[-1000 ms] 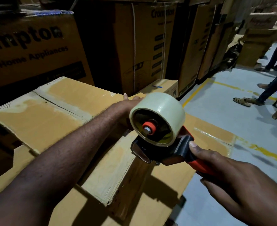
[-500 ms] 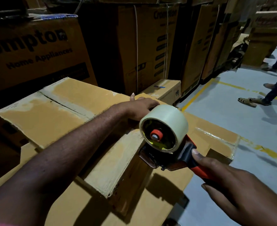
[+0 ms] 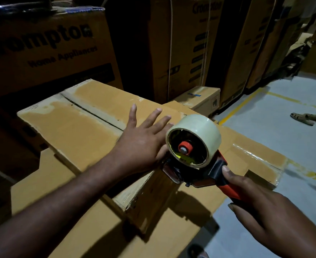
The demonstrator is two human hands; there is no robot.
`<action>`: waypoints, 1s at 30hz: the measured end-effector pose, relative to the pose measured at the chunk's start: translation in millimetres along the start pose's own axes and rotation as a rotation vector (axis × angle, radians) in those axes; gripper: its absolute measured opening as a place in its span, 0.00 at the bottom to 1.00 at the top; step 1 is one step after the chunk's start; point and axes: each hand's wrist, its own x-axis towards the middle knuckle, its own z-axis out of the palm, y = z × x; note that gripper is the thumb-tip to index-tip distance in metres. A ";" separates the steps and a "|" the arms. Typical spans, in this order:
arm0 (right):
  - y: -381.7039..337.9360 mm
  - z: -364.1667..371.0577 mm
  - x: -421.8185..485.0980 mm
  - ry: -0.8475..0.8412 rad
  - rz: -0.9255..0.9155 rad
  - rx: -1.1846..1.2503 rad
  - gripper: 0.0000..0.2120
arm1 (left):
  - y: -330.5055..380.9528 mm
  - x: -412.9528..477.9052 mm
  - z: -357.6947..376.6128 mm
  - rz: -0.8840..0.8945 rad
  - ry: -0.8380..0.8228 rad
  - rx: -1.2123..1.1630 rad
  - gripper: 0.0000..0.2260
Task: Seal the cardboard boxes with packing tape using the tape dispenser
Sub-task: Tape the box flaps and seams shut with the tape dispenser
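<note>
Upper left, a printed carton (image 3: 47,49) sinks into the dark, its name cut off. Mid-frame, the left hand (image 3: 144,138) lies flat, fingers spread, on the cardboard box (image 3: 75,131). Just right, the tape dispenser (image 3: 200,164) with its glossy roll hides the flap edge. Lower right, the right hand (image 3: 276,216) grips its orange handle.

Dim overall, brighter floor (image 3: 261,131) at right, hard shadows on the cardboard box (image 3: 172,239), wide-angle edge warp.
</note>
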 end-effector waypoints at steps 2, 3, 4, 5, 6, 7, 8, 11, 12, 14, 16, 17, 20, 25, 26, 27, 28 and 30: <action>1.0 0.2 0.7 -0.025 0.009 0.002 0.48 | 11.3 -10.1 2.8 -0.165 -0.027 -0.184 0.35; 0.5 0.2 0.6 -0.031 0.005 0.004 0.49 | 14.7 -14.4 4.2 -0.217 -0.063 -0.310 0.36; 0.2 0.4 0.4 -0.028 -0.007 0.002 0.49 | 16.1 -18.0 5.2 -0.235 -0.106 -0.407 0.37; -0.2 -0.1 -0.2 -0.021 -0.019 -0.006 0.49 | 15.9 -20.4 4.9 -0.230 -0.150 -0.464 0.38; 0.0 -1.3 -0.1 -0.003 -0.033 -0.023 0.48 | 14.5 -21.2 4.0 -0.217 -0.194 -0.490 0.37; 0.3 -3.3 0.8 0.015 -0.043 -0.043 0.47 | 12.8 -20.4 3.0 -0.203 -0.238 -0.504 0.34; 0.5 -4.8 1.9 0.030 -0.043 -0.055 0.45 | 10.9 -18.4 1.4 -0.192 -0.283 -0.516 0.32; -0.1 -3.8 5.3 0.032 -0.070 -0.048 0.42 | 6.6 -12.7 -2.7 -0.167 -0.378 -0.536 0.30; -0.1 -4.3 6.2 0.054 -0.120 -0.058 0.40 | 7.2 -12.1 -3.5 -0.164 -0.386 -0.545 0.29; 2.8 -8.2 10.3 0.046 -0.181 -0.043 0.38 | 13.8 -13.7 -5.8 -0.169 -0.334 -0.606 0.26; 13.6 -11.0 13.8 -0.072 -0.206 0.037 0.37 | 24.8 -18.6 -9.7 -0.195 -0.221 -0.685 0.23; 20.4 -11.6 15.9 -0.107 -0.213 0.097 0.37 | 30.3 -22.2 -12.3 -0.214 -0.171 -0.723 0.22; 29.5 -8.0 22.4 -0.183 -0.240 0.248 0.38 | 43.2 -34.2 -16.6 -0.281 -0.096 -0.849 0.22; 42.2 24.1 23.5 -0.069 -0.371 0.269 0.41 | 57.9 -31.5 -19.9 -0.352 -0.113 -0.776 0.16; 44.5 26.6 25.4 -0.035 -0.390 0.233 0.43 | 59.3 -29.7 -22.1 -0.373 -0.132 -0.804 0.16; 47.8 27.3 27.1 -0.023 -0.406 0.195 0.45 | 60.6 -28.9 -24.2 -0.392 -0.142 -0.833 0.16; 51.8 28.5 28.0 -0.010 -0.425 0.175 0.45 | 61.5 -29.3 -24.2 -0.411 -0.144 -0.859 0.16; 59.8 28.8 29.0 0.032 -0.470 0.168 0.43 | 64.4 -32.2 -20.5 -0.429 -0.139 -0.885 0.15</action>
